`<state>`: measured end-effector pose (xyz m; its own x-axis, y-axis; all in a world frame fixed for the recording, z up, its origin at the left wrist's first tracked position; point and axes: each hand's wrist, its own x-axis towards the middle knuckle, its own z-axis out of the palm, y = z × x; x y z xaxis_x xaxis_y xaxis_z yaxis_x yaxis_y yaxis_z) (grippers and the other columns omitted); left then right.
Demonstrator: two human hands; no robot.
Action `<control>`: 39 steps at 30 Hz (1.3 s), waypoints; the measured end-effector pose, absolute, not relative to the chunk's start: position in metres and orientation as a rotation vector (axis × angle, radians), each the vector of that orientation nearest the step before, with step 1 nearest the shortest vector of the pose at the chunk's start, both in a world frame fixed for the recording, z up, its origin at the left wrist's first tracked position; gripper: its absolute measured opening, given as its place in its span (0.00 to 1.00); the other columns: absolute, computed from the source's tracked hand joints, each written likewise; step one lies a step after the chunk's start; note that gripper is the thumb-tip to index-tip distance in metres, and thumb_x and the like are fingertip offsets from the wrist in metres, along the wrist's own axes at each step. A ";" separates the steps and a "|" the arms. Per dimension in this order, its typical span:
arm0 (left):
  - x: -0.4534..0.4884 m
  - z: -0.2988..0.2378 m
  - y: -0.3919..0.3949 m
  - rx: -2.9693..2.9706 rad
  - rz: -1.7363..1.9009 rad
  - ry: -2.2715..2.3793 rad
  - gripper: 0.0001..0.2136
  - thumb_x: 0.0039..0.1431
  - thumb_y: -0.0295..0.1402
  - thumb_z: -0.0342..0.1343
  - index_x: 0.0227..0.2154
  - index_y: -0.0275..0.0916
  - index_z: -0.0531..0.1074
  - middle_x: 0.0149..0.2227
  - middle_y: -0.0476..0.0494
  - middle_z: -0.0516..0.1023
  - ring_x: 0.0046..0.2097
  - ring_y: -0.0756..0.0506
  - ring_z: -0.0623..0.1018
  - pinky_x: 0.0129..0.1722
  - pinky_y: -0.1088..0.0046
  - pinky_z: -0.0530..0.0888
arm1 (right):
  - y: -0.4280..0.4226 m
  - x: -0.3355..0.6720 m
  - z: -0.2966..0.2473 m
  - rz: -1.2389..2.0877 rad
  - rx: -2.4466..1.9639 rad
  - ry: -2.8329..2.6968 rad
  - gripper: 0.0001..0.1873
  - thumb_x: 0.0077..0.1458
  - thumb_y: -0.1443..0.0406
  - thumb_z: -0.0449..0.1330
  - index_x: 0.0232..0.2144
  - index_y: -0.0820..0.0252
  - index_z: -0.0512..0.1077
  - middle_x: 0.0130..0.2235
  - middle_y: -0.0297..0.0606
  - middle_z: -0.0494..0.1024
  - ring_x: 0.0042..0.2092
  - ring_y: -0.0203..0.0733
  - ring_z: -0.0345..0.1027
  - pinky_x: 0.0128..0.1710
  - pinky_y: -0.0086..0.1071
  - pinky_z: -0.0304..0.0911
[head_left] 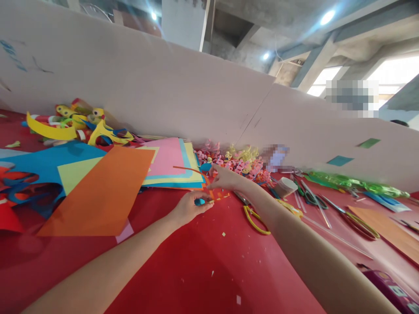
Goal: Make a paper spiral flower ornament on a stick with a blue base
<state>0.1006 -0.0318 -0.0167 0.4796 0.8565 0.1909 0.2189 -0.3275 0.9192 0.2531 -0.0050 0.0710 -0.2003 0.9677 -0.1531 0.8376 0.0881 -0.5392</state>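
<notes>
My left hand (190, 207) rests on the red table (183, 266), fingers pinched on a small blue paper roll (199, 201). My right hand (224, 178) reaches further out, fingers pinched on a thin orange paper strip (190, 169) that curves left over the stacked sheets. Small orange paper scraps (218, 195) lie between the two hands. A pile of curled pink and yellow paper strips (238, 160) sits just beyond my right hand.
A large orange sheet (101, 192) and blue, pink and yellow sheets (170, 163) lie at left. Yellow-handled scissors (253, 216) sit under my right forearm; further scissors (353, 218), a tape roll (284, 186) and green wrap (353, 183) are at right. A pale board wall (163, 91) backs the table.
</notes>
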 end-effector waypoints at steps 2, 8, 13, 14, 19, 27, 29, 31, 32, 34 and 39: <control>0.100 -0.017 -0.032 1.811 0.854 0.890 0.09 0.48 0.38 0.57 0.26 0.38 0.75 0.27 0.48 0.76 0.28 0.49 0.73 0.28 0.76 0.67 | 0.000 0.260 0.063 0.867 -1.777 -2.102 0.17 0.42 0.68 0.64 0.38 0.63 0.70 0.21 0.27 0.72 0.22 0.31 0.61 0.23 0.24 0.56; 0.100 -0.019 -0.030 1.715 0.873 0.824 0.08 0.46 0.37 0.59 0.27 0.39 0.77 0.28 0.46 0.79 0.31 0.47 0.75 0.30 0.74 0.69 | 0.002 0.277 0.057 1.134 -1.685 -2.045 0.08 0.45 0.65 0.60 0.27 0.62 0.77 0.25 0.34 0.77 0.27 0.33 0.67 0.28 0.26 0.61; 0.102 -0.025 -0.027 1.615 0.937 0.810 0.07 0.43 0.35 0.62 0.26 0.39 0.78 0.28 0.46 0.79 0.31 0.47 0.75 0.32 0.72 0.70 | -0.005 0.298 0.054 1.326 -1.548 -2.070 0.12 0.43 0.66 0.60 0.33 0.60 0.78 0.33 0.35 0.80 0.34 0.36 0.70 0.37 0.28 0.63; 0.102 -0.026 -0.027 1.576 0.943 0.813 0.07 0.43 0.35 0.62 0.27 0.39 0.78 0.28 0.46 0.79 0.31 0.47 0.75 0.32 0.72 0.70 | -0.006 0.302 0.051 1.316 -1.542 -2.073 0.13 0.43 0.66 0.60 0.33 0.61 0.78 0.32 0.36 0.80 0.34 0.36 0.70 0.37 0.28 0.62; 0.102 -0.031 -0.023 1.443 0.950 0.759 0.08 0.42 0.35 0.64 0.27 0.38 0.78 0.29 0.46 0.79 0.35 0.46 0.75 0.38 0.70 0.69 | -0.016 0.308 0.032 0.887 -1.603 -1.981 0.11 0.41 0.66 0.60 0.30 0.64 0.78 0.29 0.37 0.79 0.33 0.39 0.69 0.34 0.30 0.62; 0.102 -0.026 -0.027 1.265 0.945 0.732 0.12 0.37 0.36 0.66 0.26 0.37 0.75 0.28 0.48 0.78 0.33 0.46 0.76 0.38 0.69 0.71 | -0.063 0.281 0.013 0.654 -1.561 -1.726 0.12 0.47 0.62 0.56 0.31 0.63 0.75 0.30 0.38 0.78 0.30 0.40 0.69 0.31 0.31 0.61; 0.101 -0.024 -0.027 1.231 0.939 0.743 0.15 0.36 0.36 0.67 0.29 0.38 0.74 0.28 0.48 0.79 0.33 0.46 0.77 0.37 0.69 0.71 | -0.070 0.275 0.012 0.638 -1.535 -1.665 0.13 0.47 0.60 0.56 0.31 0.63 0.75 0.30 0.38 0.78 0.31 0.41 0.69 0.31 0.31 0.62; 0.101 -0.022 -0.028 1.220 0.920 0.752 0.18 0.36 0.36 0.68 0.33 0.38 0.74 0.29 0.47 0.80 0.34 0.46 0.78 0.38 0.68 0.72 | -0.074 0.271 0.012 0.627 -1.529 -1.620 0.13 0.47 0.59 0.56 0.29 0.63 0.75 0.29 0.39 0.78 0.30 0.41 0.69 0.31 0.31 0.62; 0.101 -0.021 -0.028 1.222 0.916 0.754 0.19 0.36 0.36 0.68 0.35 0.38 0.75 0.29 0.46 0.80 0.34 0.45 0.78 0.38 0.67 0.72 | -0.075 0.269 0.012 0.633 -1.532 -1.597 0.14 0.47 0.58 0.56 0.29 0.63 0.75 0.29 0.39 0.78 0.30 0.41 0.69 0.30 0.31 0.62; 0.100 -0.020 -0.028 1.229 0.921 0.753 0.20 0.36 0.37 0.68 0.35 0.38 0.75 0.31 0.44 0.81 0.35 0.44 0.78 0.40 0.66 0.72 | -0.077 0.267 0.011 0.651 -1.541 -1.545 0.15 0.46 0.57 0.57 0.28 0.64 0.75 0.28 0.39 0.78 0.28 0.40 0.68 0.29 0.31 0.61; 0.100 -0.018 -0.028 1.230 0.923 0.749 0.17 0.36 0.38 0.68 0.32 0.37 0.78 0.32 0.43 0.82 0.36 0.44 0.78 0.42 0.65 0.71 | -0.078 0.266 0.007 0.684 -1.546 -1.478 0.15 0.46 0.56 0.58 0.28 0.64 0.76 0.27 0.39 0.78 0.26 0.38 0.66 0.26 0.29 0.59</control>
<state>0.0999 -0.0279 -0.0183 0.4497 0.8931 0.0083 -0.1757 0.0793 0.9812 0.2664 -0.0777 0.0073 0.1451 0.9742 0.1728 0.4985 0.0788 -0.8633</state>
